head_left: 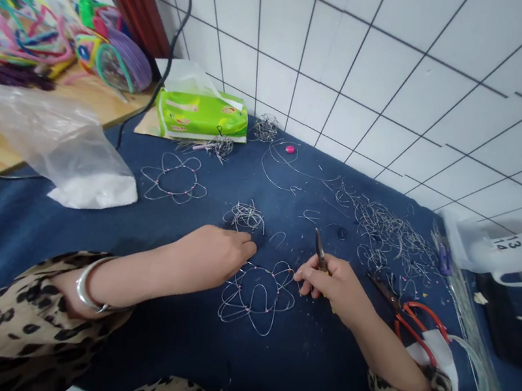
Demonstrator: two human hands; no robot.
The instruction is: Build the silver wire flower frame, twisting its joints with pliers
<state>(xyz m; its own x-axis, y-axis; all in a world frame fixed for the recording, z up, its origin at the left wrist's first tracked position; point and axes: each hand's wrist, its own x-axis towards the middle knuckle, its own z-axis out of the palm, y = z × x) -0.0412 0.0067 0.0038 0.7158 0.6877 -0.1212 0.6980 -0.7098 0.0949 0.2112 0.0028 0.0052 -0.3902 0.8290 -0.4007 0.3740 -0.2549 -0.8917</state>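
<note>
My right hand is closed around a pair of pliers, whose dark pointed tip angles up and away. Its thumb and fingertips come near the right edge of a flower-shaped wire frame with looped petals and small pink dots on its ring. At that frame's upper left, my left hand is held with its fingers pressed together; what they grip, if anything, is hidden. Just beyond it sits a tangle of bent wire pieces. A single bent wire lies between the tangle and the frame.
Another wire flower lies at the left, beside a plastic bag. Loose wires spread at the right, near red-handled scissors and a white jug. A green tissue pack lies by the tiled wall.
</note>
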